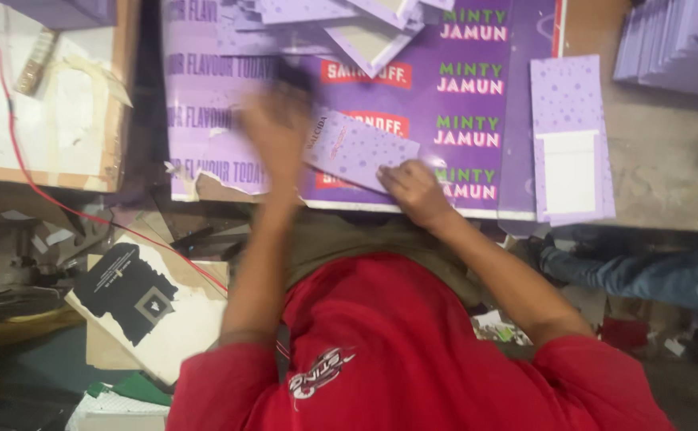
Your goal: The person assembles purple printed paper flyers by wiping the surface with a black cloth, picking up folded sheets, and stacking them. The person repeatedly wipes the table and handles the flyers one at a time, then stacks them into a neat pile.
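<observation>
Right hand (414, 190) presses flat on a purple dotted card (358, 150), blurred left hand (273, 132) at its other end, grip unclear, purple printed sheet (461, 104) beneath

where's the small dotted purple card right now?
Head view, centre: the small dotted purple card lies tilted on the big purple printed sheet, between the blurred left hand and the right hand, whose fingers touch its lower right edge.

A small purple carton flap (358, 149) with pale dots lies flat and tilted on the printed purple sheet.
</observation>
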